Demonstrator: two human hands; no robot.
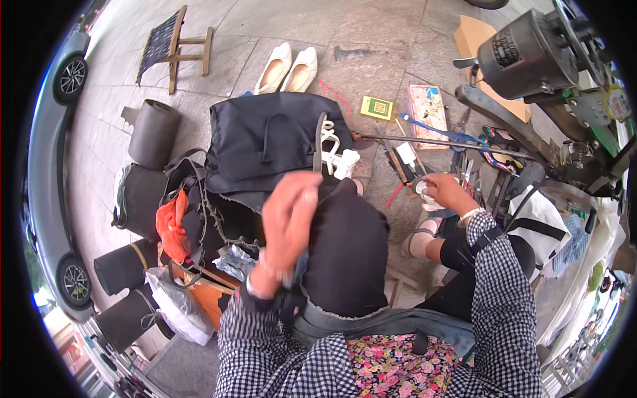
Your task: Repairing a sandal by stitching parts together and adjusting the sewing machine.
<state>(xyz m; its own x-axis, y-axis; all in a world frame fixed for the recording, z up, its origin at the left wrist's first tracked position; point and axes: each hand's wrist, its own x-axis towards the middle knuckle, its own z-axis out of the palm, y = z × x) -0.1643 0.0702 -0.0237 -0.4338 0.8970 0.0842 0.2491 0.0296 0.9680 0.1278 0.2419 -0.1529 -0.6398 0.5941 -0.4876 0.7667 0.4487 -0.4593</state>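
Observation:
My left hand (290,219) is raised over my lap, its fingers curled and smeared by motion. Just beyond its fingertips, a sandal with white straps (328,139) stands on edge against a black bag (262,132); I cannot tell whether the hand touches it. To the right, my right hand (447,192) is low above the ground with thumb and fingers pinched together. A small white round thing (421,188) shows at those fingertips, too small to name. Dark cloth (348,252) covers my left knee.
Hand tools (464,174) lie beyond my right hand, near a yellow box (377,107) and a blue strap (441,130). A cast-metal machine (524,56) stands at far right. White shoes (285,68), a folding stool (178,50) and black rolls (154,134) are ahead and left.

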